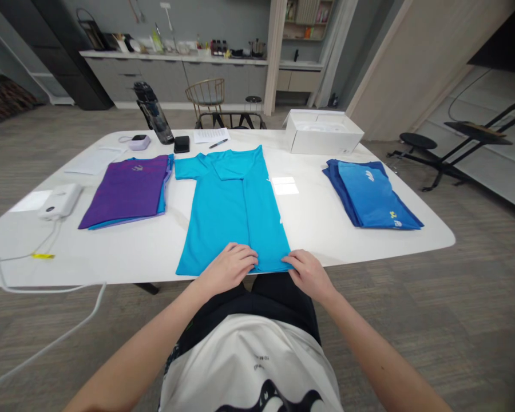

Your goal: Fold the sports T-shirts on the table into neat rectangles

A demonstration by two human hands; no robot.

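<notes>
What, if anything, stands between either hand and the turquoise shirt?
Nothing visible: left hand and right hand both touch the turquoise shirt at its near edge. The purple stack lies left of it, the blue stack right.

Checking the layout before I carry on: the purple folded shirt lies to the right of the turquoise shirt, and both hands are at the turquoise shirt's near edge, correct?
Not quite: in the head view, the purple folded shirt lies to the left of the turquoise shirt. The left hand and right hand are at its near edge.
</notes>
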